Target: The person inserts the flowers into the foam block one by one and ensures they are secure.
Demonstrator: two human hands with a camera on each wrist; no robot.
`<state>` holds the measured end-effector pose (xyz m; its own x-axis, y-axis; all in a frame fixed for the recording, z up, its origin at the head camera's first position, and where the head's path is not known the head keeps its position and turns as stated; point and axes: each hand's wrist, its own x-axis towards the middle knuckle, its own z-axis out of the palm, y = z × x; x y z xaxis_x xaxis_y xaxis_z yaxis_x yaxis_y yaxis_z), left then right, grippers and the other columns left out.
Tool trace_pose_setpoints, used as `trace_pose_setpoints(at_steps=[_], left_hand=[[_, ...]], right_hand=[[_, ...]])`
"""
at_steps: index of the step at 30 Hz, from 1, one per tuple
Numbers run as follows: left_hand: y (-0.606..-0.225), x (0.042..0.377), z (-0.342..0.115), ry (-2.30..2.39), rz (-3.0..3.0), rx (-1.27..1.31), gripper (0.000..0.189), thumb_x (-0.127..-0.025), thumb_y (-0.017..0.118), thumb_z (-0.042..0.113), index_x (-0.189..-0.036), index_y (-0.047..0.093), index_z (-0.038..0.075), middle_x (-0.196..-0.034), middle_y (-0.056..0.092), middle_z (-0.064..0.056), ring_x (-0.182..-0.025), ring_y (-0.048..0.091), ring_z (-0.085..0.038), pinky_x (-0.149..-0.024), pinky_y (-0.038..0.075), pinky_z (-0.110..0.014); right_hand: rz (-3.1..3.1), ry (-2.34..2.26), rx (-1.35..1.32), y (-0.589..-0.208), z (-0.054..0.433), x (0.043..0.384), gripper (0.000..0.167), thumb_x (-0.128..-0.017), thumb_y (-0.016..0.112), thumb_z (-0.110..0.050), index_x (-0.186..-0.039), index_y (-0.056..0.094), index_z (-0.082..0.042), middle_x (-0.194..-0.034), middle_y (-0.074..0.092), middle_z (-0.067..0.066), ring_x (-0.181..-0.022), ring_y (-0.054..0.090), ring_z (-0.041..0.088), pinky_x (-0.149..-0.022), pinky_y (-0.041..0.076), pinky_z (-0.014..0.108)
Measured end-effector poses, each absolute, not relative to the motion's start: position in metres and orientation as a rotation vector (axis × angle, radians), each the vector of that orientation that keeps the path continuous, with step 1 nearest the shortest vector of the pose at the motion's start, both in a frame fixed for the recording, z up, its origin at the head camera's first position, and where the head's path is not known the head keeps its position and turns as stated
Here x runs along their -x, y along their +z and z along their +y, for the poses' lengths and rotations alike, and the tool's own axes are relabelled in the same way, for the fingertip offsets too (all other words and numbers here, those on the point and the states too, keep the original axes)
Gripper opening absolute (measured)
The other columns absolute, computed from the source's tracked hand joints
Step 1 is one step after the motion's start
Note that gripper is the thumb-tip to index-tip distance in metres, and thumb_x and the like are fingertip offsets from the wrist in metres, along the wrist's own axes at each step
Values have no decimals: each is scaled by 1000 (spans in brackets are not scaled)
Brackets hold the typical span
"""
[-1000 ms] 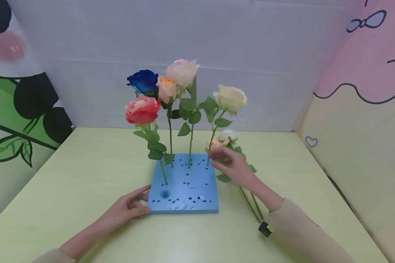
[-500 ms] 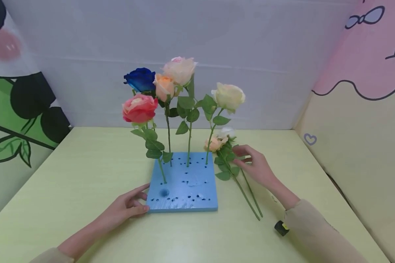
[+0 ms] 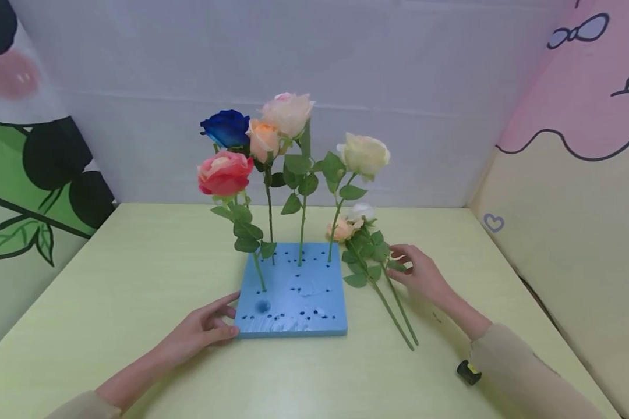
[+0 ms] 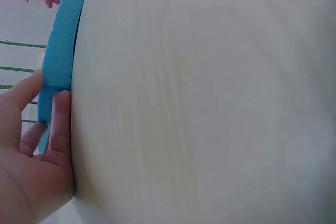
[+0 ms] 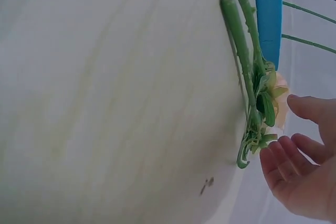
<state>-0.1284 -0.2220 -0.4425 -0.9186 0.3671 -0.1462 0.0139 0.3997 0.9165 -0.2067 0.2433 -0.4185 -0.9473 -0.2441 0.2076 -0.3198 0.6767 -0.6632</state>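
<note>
My left hand (image 3: 201, 329) holds the near left corner of a light-blue foam block (image 3: 314, 291), with thumb and fingers against its edges. Several artificial roses stand upright in the block: a coral-pink rose (image 3: 224, 173), a blue rose (image 3: 225, 128), a peach rose (image 3: 264, 141), a pale pink rose (image 3: 288, 113) and a cream rose (image 3: 365, 155). To its right lie two more stems, a white rose (image 3: 363, 212) and a peach-orange rose (image 3: 343, 229). My right hand (image 3: 421, 273) is beside their leaves, fingers loosely bent; in the right wrist view nothing is between thumb and fingers.
Many small holes and one larger hole (image 3: 262, 306) mark the top of the block. A small black device (image 3: 469, 372) is by the right sleeve. Behind the pale yellow table (image 3: 162, 244) hangs a grey-white cloth (image 3: 424, 105); painted panels stand at both sides.
My right hand has moved away from the cream rose's stem, rightward past the lying roses to their right side. My left hand stays at the block's corner.
</note>
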Motion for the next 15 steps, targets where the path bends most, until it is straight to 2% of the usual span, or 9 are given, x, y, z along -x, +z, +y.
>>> trace_pose_setpoints(at_steps=[5,9,15], left_hand=[[-446,128,-222,1520,2319,-307,77,-92,70,24,-155,29,6,-127,52,-24,-87,66,-9,-80,56,-20],[-447,128,-223,1525,2311,-307,77,-92,70,24,-155,29,7,-127,51,-24,-88,66,-10,-81,56,-21],[-445,130,-223,1528,2314,-314,77,-92,70,23,-155,29,6,-127,51,-24,-88,66,-10,-80,56,-21]], right_hand=[[-2852,1092,-432,-427,249,202,59,-89,73,-12,-138,48,5,-122,60,23,-106,63,36,-84,56,43],[-2921,1073,-370,-429,250,201,61,-88,75,-19,-138,49,5,-115,62,19,-99,63,28,-81,55,36],[-3013,1025,-401,-430,247,205,62,-86,77,-22,-135,52,7,-98,62,11,-79,55,15,-69,46,24]])
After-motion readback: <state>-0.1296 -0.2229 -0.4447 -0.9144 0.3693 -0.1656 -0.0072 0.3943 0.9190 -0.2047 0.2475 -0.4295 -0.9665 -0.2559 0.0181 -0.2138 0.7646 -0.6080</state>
